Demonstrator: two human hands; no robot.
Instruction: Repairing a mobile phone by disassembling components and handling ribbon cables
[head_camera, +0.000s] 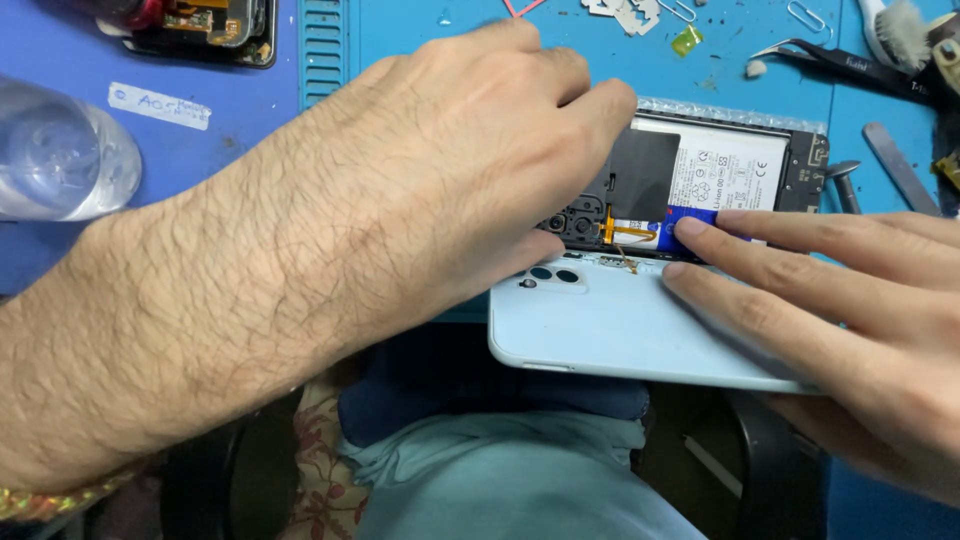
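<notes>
left hand (480, 160) arched, fingers pinching opened phone (720, 170) | right hand (840, 300) flat, steadying back cover (610, 325)

The opened phone (700, 180) lies on the mat (420, 30), with its detached back cover (610, 325) just in front of it, overhanging the mat's near edge. Left of the phone lies a bottle (60, 150); behind and left, another device (205, 30). Right of the phone lie tweezers (850, 65) and a flat tool (900, 165).
</notes>
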